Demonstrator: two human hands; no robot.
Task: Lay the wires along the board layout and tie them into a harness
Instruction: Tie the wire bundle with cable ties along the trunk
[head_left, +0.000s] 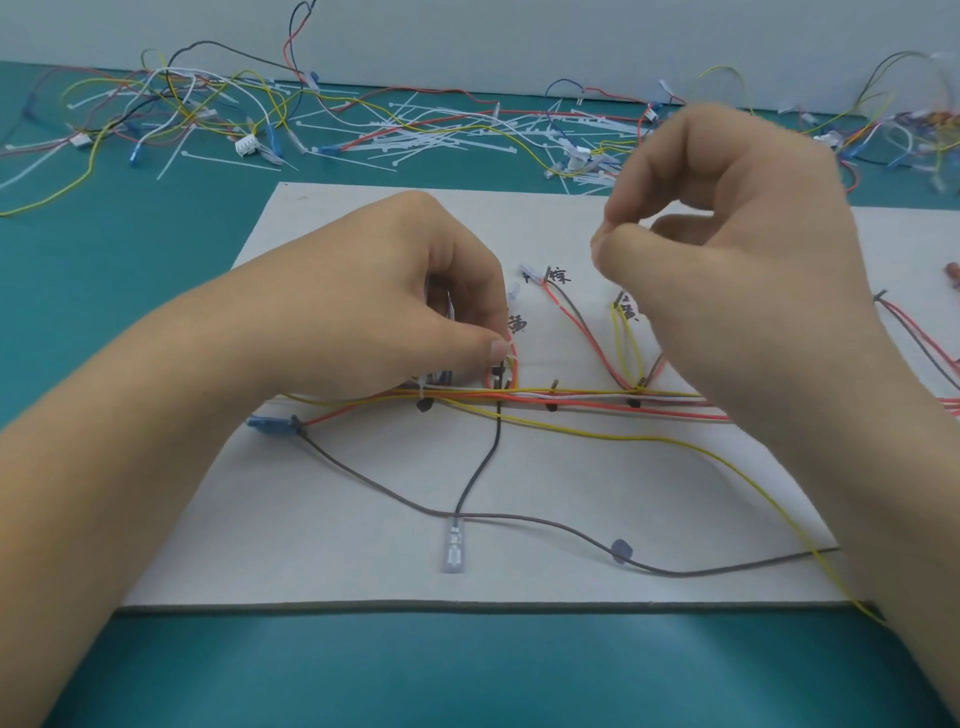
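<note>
Forearms are reaching in over near edge of flat white layout board (363, 571). Left hand (395, 312) is pinching red wire loop (516, 364) at left end of red/yellow/white wire bundle (571, 399), which is running left-right across board centre. Right hand (727, 249) is hovering above, fingertips together; can't tell if it's holding anything. Advising: keep bundle flat on its line while cinching thin white cable tie (423, 387), snug, not crushing. Handwritten black labels (558, 275) are reading approx 棕, 黄; no brand showing.
</note>
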